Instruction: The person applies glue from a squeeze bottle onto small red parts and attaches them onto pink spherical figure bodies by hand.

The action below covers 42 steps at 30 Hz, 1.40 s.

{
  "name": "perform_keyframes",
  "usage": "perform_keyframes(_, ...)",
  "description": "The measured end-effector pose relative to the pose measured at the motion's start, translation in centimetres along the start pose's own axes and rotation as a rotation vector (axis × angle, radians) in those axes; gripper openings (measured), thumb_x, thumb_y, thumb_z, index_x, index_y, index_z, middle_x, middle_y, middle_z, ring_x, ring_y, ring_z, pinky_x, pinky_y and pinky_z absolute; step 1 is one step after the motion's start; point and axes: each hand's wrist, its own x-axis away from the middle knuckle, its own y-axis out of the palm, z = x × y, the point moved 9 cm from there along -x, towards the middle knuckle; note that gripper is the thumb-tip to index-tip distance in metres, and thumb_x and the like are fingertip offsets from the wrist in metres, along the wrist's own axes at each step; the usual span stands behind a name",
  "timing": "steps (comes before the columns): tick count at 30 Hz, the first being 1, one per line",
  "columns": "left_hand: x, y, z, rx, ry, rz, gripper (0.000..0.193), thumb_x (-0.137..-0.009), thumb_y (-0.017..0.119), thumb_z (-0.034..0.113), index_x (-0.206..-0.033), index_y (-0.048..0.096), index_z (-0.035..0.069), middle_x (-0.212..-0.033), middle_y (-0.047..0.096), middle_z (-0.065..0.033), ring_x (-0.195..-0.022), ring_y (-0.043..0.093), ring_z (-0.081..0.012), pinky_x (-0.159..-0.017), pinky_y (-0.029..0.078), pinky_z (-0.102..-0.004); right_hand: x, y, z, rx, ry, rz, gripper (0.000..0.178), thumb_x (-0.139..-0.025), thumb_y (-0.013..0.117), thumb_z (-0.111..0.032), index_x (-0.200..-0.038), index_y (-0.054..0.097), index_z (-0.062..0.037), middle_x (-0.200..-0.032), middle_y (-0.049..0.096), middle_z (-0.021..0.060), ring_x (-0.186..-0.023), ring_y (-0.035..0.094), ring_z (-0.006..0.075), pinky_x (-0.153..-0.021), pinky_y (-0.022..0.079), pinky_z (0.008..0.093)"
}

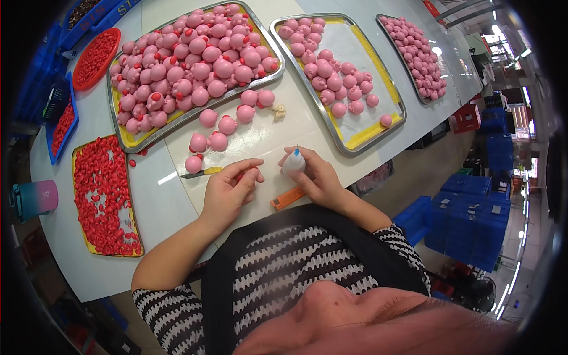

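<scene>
Centrally, bottle [293, 165]: white, blue-tipped, held above the table [168, 207]; clock bearings below run from it.
Right hand [322, 181]: at 4 o'clock, thumb and fingers closed round the bottle.
Left hand [229, 190]: at 8 o'clock, thumb near bent fingers, apparently pinching a red piece [239, 177], mostly hidden.
Orange cutter [287, 198]: at 6 o'clock, just beside the right hand.
Knife [208, 171]: yellow-handled, at 9 o'clock, near the left hand.
Pink figures [226, 125]: loose group at 10 o'clock.
Cream figurine [278, 111]: between 11 and 12.
Big tray [280, 71]: between 10 and 11, heaped with pink figures.
Middle tray [367, 133]: at 1, partly filled.
Red-piece tray [76, 168]: at 9.
Red bowl [112, 54]: at 10, holding more red pieces.
</scene>
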Motion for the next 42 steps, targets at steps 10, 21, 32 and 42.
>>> perform_keyframes(10,-0.8,-2.9,1.3,-0.362,0.175,0.155,0.033,-0.087,0.053,0.006,-0.119,0.052,0.002,-0.088,0.057,-0.0023,-0.068,0.048,-0.0044,-0.062,0.041,-0.0174,-0.9,0.6,1.7,-0.037,-0.066,0.032,0.034,-0.084,0.057,-0.002,-0.113,0.038,-0.0003,-0.102,0.051,0.0093,-0.095,0.051,0.0139,-0.082,0.042,0.0267)
perform_keyframes(21,-1.4,-4.7,0.8,-0.436,0.197,0.213,0.025,-0.085,0.056,0.006,-0.11,0.056,-0.001,-0.087,0.064,-0.0063,-0.071,0.054,-0.006,-0.064,0.045,-0.0193,-1.2,-0.4,1.4,-0.098,-0.2,0.21,0.03,-0.083,0.062,-0.016,-0.102,0.044,-0.0006,-0.086,0.053,0.0085,-0.073,0.048,0.0117,-0.066,0.04,0.0225)
perform_keyframes(32,-1.9,-6.0,0.6,-0.499,0.239,0.27,0.024,-0.083,0.059,0.006,-0.105,0.058,-0.003,-0.086,0.066,-0.0068,-0.07,0.056,-0.0069,-0.066,0.046,-0.0204,-1.8,0.2,-0.4,0.281,-0.415,0.273,0.027,-0.071,0.069,-0.007,-0.091,0.054,0.0009,-0.07,0.058,0.0114,-0.054,0.056,0.0201,-0.049,0.044,0.0272)
perform_keyframes(42,-2.8,-6.3,0.0,-0.423,0.189,0.207,0.02,-0.087,0.055,0.008,-0.103,0.058,-0.003,-0.09,0.065,-0.0057,-0.071,0.054,-0.0053,-0.064,0.045,-0.019,-2.4,0.1,0.8,0.258,-0.381,0.282,0.026,-0.07,0.069,-0.009,-0.09,0.054,0.0001,-0.07,0.058,0.0111,-0.054,0.057,0.0204,-0.048,0.044,0.0278)
